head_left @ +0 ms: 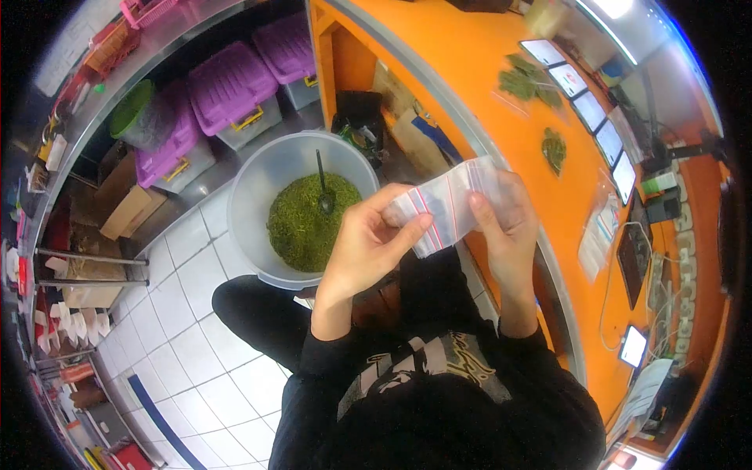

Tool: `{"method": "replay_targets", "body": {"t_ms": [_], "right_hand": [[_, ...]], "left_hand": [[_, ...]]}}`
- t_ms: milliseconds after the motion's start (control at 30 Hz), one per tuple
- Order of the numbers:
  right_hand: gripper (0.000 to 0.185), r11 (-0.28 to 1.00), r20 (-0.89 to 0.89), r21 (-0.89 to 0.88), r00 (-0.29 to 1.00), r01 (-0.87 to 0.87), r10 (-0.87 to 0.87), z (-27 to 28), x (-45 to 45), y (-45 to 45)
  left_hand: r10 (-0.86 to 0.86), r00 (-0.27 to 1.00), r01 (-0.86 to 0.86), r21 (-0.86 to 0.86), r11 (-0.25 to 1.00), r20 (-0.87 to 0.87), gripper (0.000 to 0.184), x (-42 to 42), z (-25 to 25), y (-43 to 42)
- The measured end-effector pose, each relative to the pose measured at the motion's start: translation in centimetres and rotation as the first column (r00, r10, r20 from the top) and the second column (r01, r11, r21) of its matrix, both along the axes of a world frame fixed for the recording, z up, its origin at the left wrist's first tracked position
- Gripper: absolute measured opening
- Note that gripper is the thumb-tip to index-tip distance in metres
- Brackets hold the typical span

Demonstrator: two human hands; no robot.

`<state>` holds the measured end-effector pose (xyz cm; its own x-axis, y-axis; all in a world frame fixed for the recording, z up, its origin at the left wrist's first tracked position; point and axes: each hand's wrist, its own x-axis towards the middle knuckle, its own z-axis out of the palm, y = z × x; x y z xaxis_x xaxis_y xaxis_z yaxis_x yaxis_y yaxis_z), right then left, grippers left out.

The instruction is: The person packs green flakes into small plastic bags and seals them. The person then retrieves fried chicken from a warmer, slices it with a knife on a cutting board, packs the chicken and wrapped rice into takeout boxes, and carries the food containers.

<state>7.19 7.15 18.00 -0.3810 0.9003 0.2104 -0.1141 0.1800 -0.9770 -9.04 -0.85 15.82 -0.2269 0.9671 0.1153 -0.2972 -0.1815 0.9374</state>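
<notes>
A: And here we are, live over your lap! Your left hand [356, 239] pinches the near edge of the bags [450, 205], thumb on top.

B: Your right hand [511, 215] grips the other end, thumb pressing across the plastic. So the bags sit between your two hands, just beside the desk [470, 86].

A: How far along are you?

B: Early, I'd judge! The bags are up and gathered, that much is done. But they look flat and bunched, and I can't make out one standing open or apart.

A: Any green inside?

B: None that I can see. The chopped leaf [294, 231] lies heaped in the tub [249, 184], and the spoon [326, 205] stands in it, untouched by you.

A: So separating and opening both look undone!
</notes>
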Motion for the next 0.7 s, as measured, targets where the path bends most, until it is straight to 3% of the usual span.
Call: {"method": "replay_targets", "body": {"t_ms": [33, 100, 333, 400, 533, 600, 700], "right_hand": [[0.033, 1.0, 0.008, -0.003, 1.0, -0.007, 0.007, -0.2, -0.4, 0.1], [0.035, 0.987, 0.067, 0.157, 0.997, -0.036, 0.025, -0.5, -1.2, 0.1], [0.039, 0.989, 0.067, 0.125, 0.995, -0.075, 0.067, -1.9, -2.9, 1.2], [0.039, 0.995, 0.088, 0.067, 0.994, -0.067, 0.061, -2.6, -3.0, 1.7], [0.041, 0.992, 0.076, 0.089, 0.994, -0.088, 0.082, -2.9, -3.7, 1.8], [0.042, 0.99, 0.016, 0.09, 0.994, -0.105, 0.104, -2.7, -4.1, 1.4], [0.045, 0.983, -0.004, 0.103, 0.988, -0.153, 0.154, -3.7, -4.0, 1.7]], "left_hand": [[0.007, 1.0, -0.007, -0.003, 1.0, 0.008, 0.024, -0.1, -0.4, 0.1], [0.112, 0.987, -0.114, -0.007, 0.993, -0.117, 0.023, -0.3, -1.3, 0.3], [0.178, 0.975, -0.186, -0.057, 0.981, -0.134, 0.021, -1.4, -2.5, 0.2], [0.081, 0.992, -0.078, -0.036, 0.996, 0.1, 0.018, -1.7, -2.0, -0.2], [0.046, 0.98, -0.035, -0.059, 0.998, 0.193, 0.016, -2.4, -2.1, -0.4], [0.159, 0.987, -0.159, -0.016, 0.987, 0.01, 0.02, -2.3, -3.0, 0.0], [0.189, 0.982, -0.19, -0.032, 0.981, -0.023, 0.022, -2.1, -2.7, 0.1]]}}
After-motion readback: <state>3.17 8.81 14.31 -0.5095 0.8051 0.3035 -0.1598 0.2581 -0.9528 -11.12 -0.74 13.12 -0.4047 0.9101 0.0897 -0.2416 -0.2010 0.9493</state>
